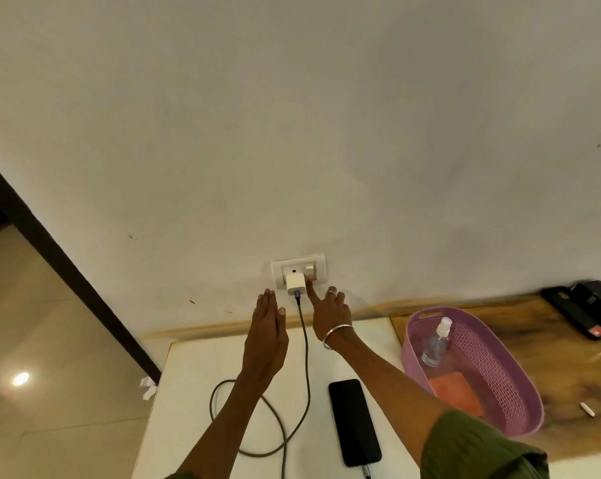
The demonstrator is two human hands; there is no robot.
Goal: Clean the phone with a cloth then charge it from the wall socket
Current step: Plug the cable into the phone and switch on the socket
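The wall socket point(299, 273) serves as the reference point. A white charger point(294, 284) is seated in the socket's left half, and a grey cable point(305, 344) drops from the charger's underside, runs below the socket across the white bench point(195, 426), loops to the left and returns toward the phone point(354, 421). The phone lies face up on the bench, below and slightly right of the socket, with a connector at its near end. This suggests the cable is already attached, although the joint sits close to the frame edge and is not fully resolved.

The right hand point(330, 309) reaches up just right of the charger, index finger extended onto the socket's switch area and the other fingers spread loosely, holding nothing – a posture consistent with toggling the supply. Whether the switch is on cannot be determined. The left hand point(268, 316) hovers just below and left of the socket, its fingers straight and together, gripping nothing; it appears to stand by rather than brace the charger.

A purple basket point(520, 375) stands on the bench well to the right of the socket and holds a spray bottle point(435, 344) and an orange cloth point(458, 392) – stowed, so the cleaning step appears to be complete.

Dark objects point(589, 312) at the far right are cut off and unidentifiable. The phone screen is black; no charging indication is visible.
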